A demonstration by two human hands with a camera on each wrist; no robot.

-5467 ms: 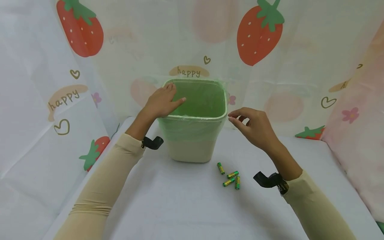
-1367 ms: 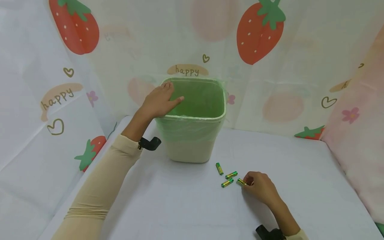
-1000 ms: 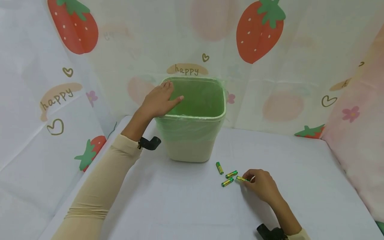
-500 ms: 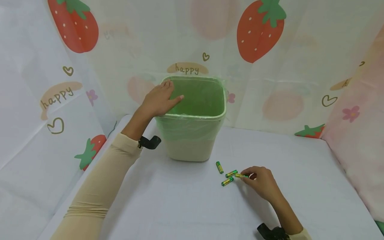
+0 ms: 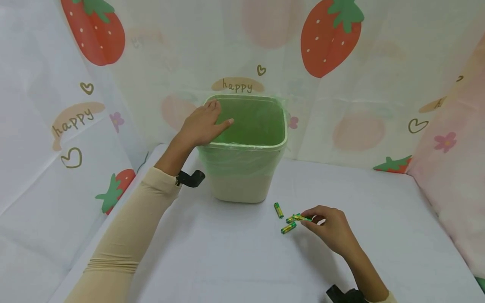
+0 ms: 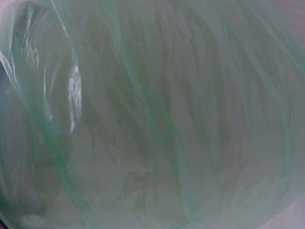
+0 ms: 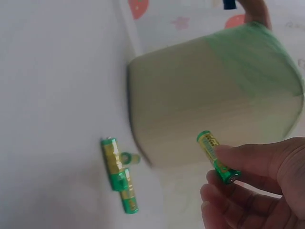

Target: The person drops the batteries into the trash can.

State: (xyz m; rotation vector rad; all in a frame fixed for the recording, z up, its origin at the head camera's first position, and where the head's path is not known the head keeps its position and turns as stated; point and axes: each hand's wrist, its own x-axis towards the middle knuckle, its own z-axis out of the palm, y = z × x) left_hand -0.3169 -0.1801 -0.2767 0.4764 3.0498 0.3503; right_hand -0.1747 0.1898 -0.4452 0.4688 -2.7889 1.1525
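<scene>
A pale bin [image 5: 242, 185] lined with a thin green plastic bag [image 5: 242, 162] stands on the white-covered table. My left hand [image 5: 202, 125] rests on its left rim, thumb out over the opening. Folds of the bag's film [image 6: 157, 114] fill the left wrist view. Between thumb and fingers, my right hand [image 5: 329, 227] pinches a green-and-yellow battery [image 7: 208, 144], raised off the table. Three similar batteries lie on the cloth in front of the bin: one upper left [image 5: 278, 210], one lower down [image 5: 289, 228], and one partly covered by the held battery in the head view.
White cloth [image 5: 227, 252] covers the table. Curtain-like sheets [image 5: 379, 84] printed with strawberries, hearts and "happy" stand behind and along both sides, close behind the bin. A black wrist camera [image 5: 191, 179] is strapped to the left wrist, another [image 5: 345, 294] to the right.
My right hand has come down from beside the bin's rim, picked up the rightmost battery and lifted it, moving slightly up toward the bin. The left hand stays on the rim.
</scene>
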